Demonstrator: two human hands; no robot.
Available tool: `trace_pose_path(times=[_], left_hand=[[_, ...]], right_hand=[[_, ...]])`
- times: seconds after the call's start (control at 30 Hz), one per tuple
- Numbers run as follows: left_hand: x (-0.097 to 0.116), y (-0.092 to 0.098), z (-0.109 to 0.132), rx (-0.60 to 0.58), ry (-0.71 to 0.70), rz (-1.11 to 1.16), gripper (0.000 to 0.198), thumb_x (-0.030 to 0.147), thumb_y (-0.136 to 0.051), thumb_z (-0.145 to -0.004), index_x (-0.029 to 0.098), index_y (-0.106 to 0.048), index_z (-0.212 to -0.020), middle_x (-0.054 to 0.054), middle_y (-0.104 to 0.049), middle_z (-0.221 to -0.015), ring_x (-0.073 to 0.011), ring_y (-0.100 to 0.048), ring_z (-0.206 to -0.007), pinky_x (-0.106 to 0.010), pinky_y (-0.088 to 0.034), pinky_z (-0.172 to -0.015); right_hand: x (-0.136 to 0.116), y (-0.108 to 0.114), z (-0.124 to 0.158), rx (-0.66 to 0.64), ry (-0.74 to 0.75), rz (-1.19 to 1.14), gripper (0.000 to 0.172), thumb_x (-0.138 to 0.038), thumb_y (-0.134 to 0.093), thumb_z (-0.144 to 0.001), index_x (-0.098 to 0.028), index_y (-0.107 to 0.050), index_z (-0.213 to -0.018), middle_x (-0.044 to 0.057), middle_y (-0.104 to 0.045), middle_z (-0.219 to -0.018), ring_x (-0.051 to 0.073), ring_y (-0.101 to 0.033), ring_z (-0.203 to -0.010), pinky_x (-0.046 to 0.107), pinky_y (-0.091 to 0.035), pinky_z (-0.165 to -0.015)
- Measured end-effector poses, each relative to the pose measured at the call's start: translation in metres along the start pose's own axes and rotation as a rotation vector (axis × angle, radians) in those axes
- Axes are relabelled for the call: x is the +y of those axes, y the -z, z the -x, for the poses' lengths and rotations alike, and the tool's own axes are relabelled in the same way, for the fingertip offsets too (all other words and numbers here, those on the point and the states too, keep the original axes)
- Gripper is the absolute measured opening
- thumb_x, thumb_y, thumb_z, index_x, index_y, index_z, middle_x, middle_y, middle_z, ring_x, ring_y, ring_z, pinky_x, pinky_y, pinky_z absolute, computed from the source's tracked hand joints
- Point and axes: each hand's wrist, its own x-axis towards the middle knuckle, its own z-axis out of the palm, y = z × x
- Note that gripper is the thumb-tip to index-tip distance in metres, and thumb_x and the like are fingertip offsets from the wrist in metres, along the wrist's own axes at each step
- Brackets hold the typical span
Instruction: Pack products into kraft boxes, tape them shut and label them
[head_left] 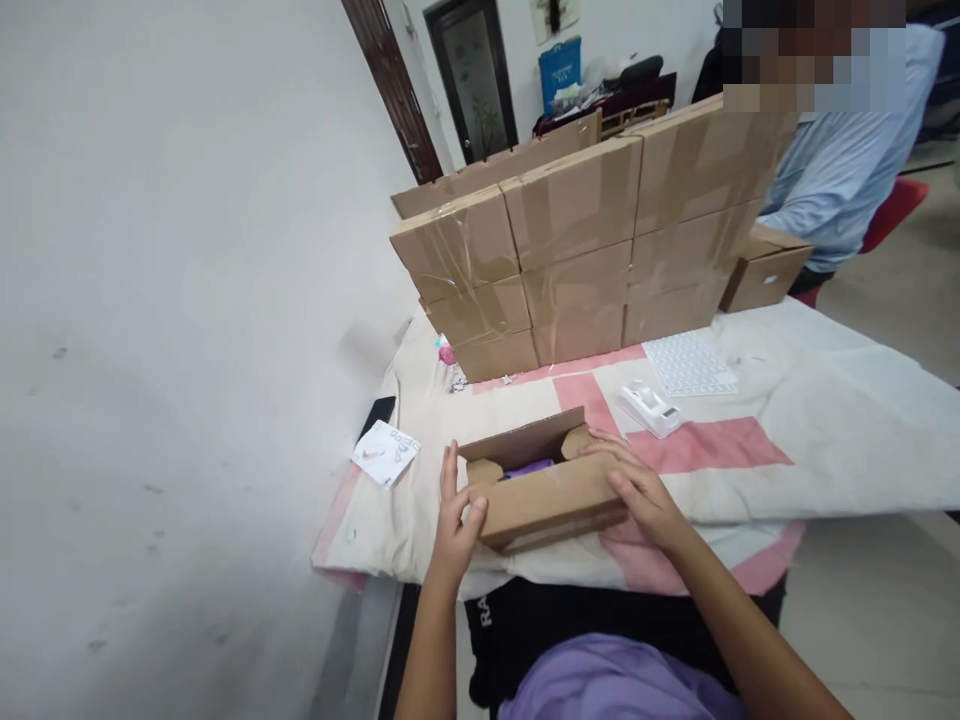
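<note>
A small cardboard box (551, 503) lies near the front edge of the cloth-covered table, its top flaps raised. Something purple (529, 468) shows inside, mostly hidden by the front panel. My left hand (456, 515) grips the box's left end, thumb on the front panel and fingers stretched up along the side. At the right end, my right hand (637, 490) holds the box with its thumb on the front and fingers over the side flap. Behind the box stands a white tape dispenser (651, 408), apart from both hands.
Stacked cardboard boxes (574, 250) form a wall across the back of the table. A sheet of labels (690, 362) lies before them. A white printed card (385, 453) and a black phone-like object (377, 413) are at left. Another person (832, 190) sits behind a brown box (769, 270).
</note>
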Motion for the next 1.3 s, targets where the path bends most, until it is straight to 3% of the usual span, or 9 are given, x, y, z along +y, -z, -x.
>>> trace_pose_path(times=[0.1, 0.17, 0.33, 0.5, 0.6, 0.93, 1.1, 1.2, 1.3], left_hand=[[0.004, -0.009, -0.014, 0.042, 0.048, 0.083, 0.055, 0.042, -0.049, -0.104, 0.030, -0.032, -0.155, -0.011, -0.001, -0.176, -0.0279, -0.016, -0.161, -0.052, -0.026, -0.129], [0.005, -0.007, -0.017, 0.031, 0.022, 0.060, 0.064, 0.037, -0.050, -0.104, 0.029, -0.017, -0.159, -0.016, -0.021, -0.171, -0.0255, -0.027, -0.159, -0.053, -0.028, -0.128], [0.026, 0.008, -0.021, -0.212, -0.112, -0.403, 0.043, 0.028, -0.041, -0.107, 0.031, -0.042, -0.150, -0.008, -0.065, -0.136, -0.0238, -0.057, -0.136, -0.062, -0.021, -0.128], [0.067, -0.011, -0.022, -0.244, -0.247, -0.808, 0.079, 0.055, -0.069, -0.090, 0.028, -0.039, -0.158, -0.011, -0.065, -0.121, -0.0341, -0.061, -0.123, -0.062, -0.038, -0.118], [0.076, -0.029, -0.025, -0.232, -0.227, -0.940, 0.073, 0.052, -0.075, -0.085, 0.025, -0.054, -0.150, -0.012, -0.059, -0.110, -0.0351, -0.058, -0.113, -0.059, -0.049, -0.106], [0.046, -0.035, -0.049, -0.187, -0.278, -0.862, 0.070, 0.057, -0.078, -0.081, 0.031, -0.062, -0.143, -0.014, -0.056, -0.123, -0.0331, -0.055, -0.114, -0.055, -0.051, -0.103], [0.022, -0.033, -0.077, -0.197, -0.333, -0.777, 0.058, 0.051, -0.074, -0.087, 0.031, -0.062, -0.141, -0.013, -0.062, -0.141, -0.0370, -0.054, -0.136, -0.061, -0.039, -0.117], [0.014, -0.037, -0.093, -0.207, -0.307, -0.757, 0.060, 0.048, -0.071, -0.091, 0.028, -0.057, -0.146, -0.013, -0.062, -0.146, -0.0390, -0.050, -0.143, -0.066, -0.035, -0.119], [0.016, -0.037, -0.102, -0.222, -0.274, -0.750, 0.059, 0.045, -0.070, -0.092, 0.024, -0.057, -0.145, -0.012, -0.061, -0.148, -0.0373, -0.052, -0.142, -0.061, -0.042, -0.117]], right_hand=[[-0.008, 0.004, -0.010, 0.065, -0.156, 0.033, 0.059, -0.043, -0.052, -0.101, -0.035, -0.038, -0.157, 0.008, -0.035, -0.166, 0.030, -0.034, -0.154, 0.061, -0.026, -0.127], [-0.012, 0.007, -0.016, 0.034, -0.182, 0.029, 0.067, -0.038, -0.052, -0.101, -0.038, -0.024, -0.162, 0.007, -0.031, -0.168, 0.029, -0.029, -0.157, 0.062, -0.023, -0.128], [-0.006, 0.001, -0.022, 0.086, 0.113, 0.102, 0.036, -0.027, -0.040, -0.101, -0.030, -0.071, -0.120, 0.008, -0.067, -0.130, 0.029, -0.049, -0.136, 0.059, -0.036, -0.120], [0.002, -0.007, -0.021, 0.182, 0.188, 0.135, 0.037, -0.024, -0.040, -0.098, -0.027, -0.074, -0.111, 0.008, -0.071, -0.125, 0.032, -0.052, -0.127, 0.061, -0.042, -0.113], [0.002, -0.005, -0.023, 0.185, 0.217, 0.163, 0.038, -0.023, -0.040, -0.096, -0.027, -0.076, -0.110, 0.008, -0.072, -0.122, 0.033, -0.053, -0.124, 0.062, -0.044, -0.109], [0.008, 0.003, -0.036, 0.162, 0.183, 0.200, 0.037, -0.025, -0.045, -0.095, -0.027, -0.076, -0.113, 0.008, -0.072, -0.127, 0.033, -0.057, -0.121, 0.060, -0.047, -0.107], [0.021, 0.048, -0.028, 0.380, 0.211, 0.287, 0.020, -0.025, -0.059, -0.090, -0.029, -0.076, -0.099, 0.008, -0.074, -0.110, 0.030, -0.065, -0.105, 0.052, -0.052, -0.095], [0.043, 0.090, -0.029, 0.568, -0.049, 0.411, 0.020, -0.029, -0.056, -0.091, -0.025, -0.075, -0.093, 0.009, -0.072, -0.103, 0.029, -0.064, -0.105, 0.049, -0.049, -0.095], [0.065, 0.122, -0.038, 0.510, -0.364, 0.358, 0.025, -0.036, -0.055, -0.090, -0.021, -0.075, -0.088, 0.009, -0.072, -0.099, 0.028, -0.065, -0.102, 0.045, -0.048, -0.095]])
